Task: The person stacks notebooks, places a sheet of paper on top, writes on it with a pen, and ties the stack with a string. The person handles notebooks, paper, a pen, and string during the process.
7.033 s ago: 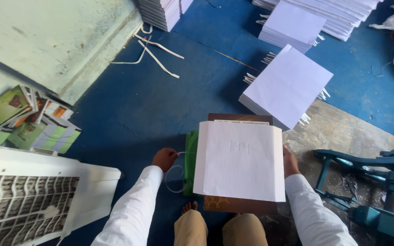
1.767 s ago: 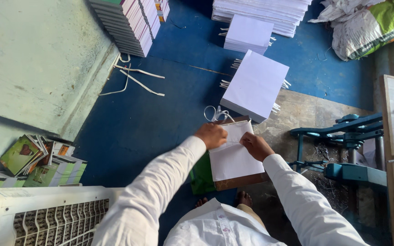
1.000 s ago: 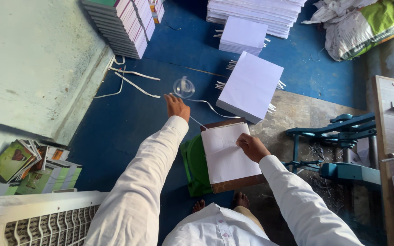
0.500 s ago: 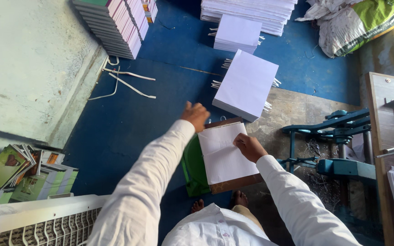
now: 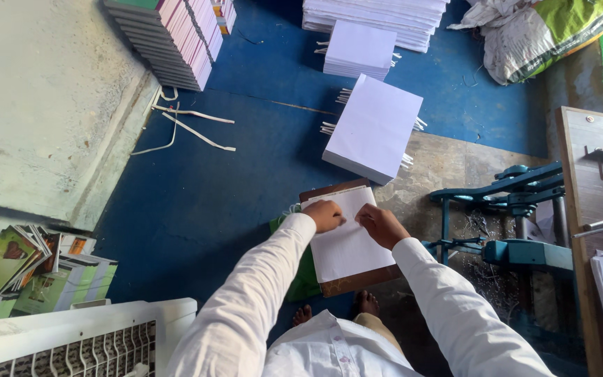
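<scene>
Now both hands [image 5: 354,220] — back on paper stack [image 5: 349,244].

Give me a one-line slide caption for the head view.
Both hands, left hand and right hand, rest on a white paper stack atop a brown board on the blue floor.

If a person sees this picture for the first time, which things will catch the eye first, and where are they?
First, the left hand and right hand, both resting on the upper part of a white paper stack that lies on a brown board in the middle. Beyond them, more white paper piles sit on the blue floor. At the right stands a teal metal machine.
</scene>
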